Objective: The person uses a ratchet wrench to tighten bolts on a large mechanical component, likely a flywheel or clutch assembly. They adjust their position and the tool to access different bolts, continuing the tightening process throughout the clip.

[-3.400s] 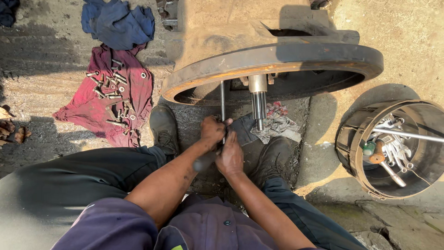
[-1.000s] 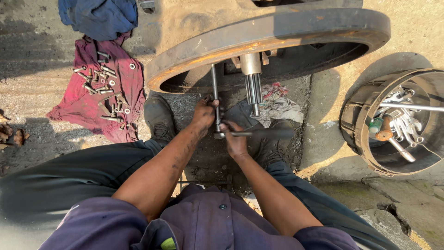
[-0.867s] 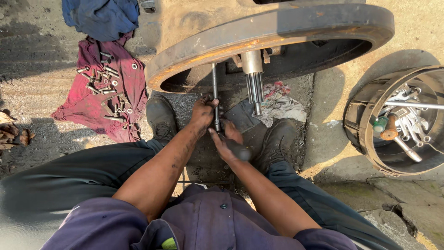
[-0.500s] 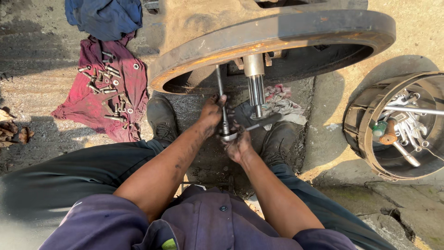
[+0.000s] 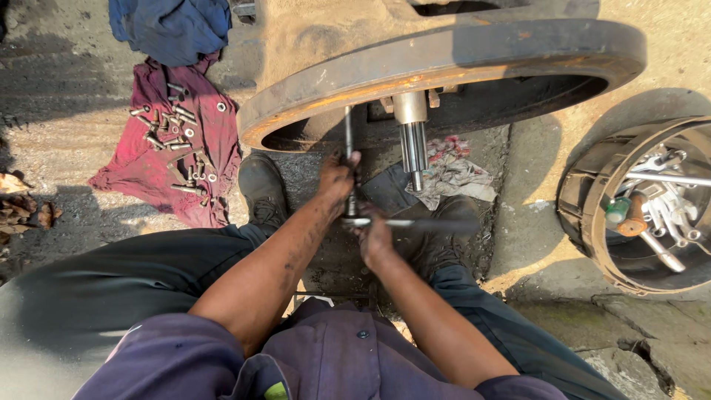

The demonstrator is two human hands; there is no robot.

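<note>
Two grease-darkened hands worked beneath the rusty round steel wheel rim [image 5: 444,67]. The left hand [image 5: 337,178] was closed around the upright thin steel extension bar [image 5: 348,133], whose upper end vanished in shadow under the rim. The right hand [image 5: 374,237] gripped the horizontal metal wrench handle [image 5: 415,222], its far end blurred against a dark boot [image 5: 444,230].

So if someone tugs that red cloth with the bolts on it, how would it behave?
The red cloth lies wrinkled and flat on the ground, so it is probably floppy and would sag or bunch rather than slide as one piece. The bolts lie loose on it and look like cylindrical steel, so they would likely roll together or spill off. Loaded, it may feel heavy for a rag.
</note>
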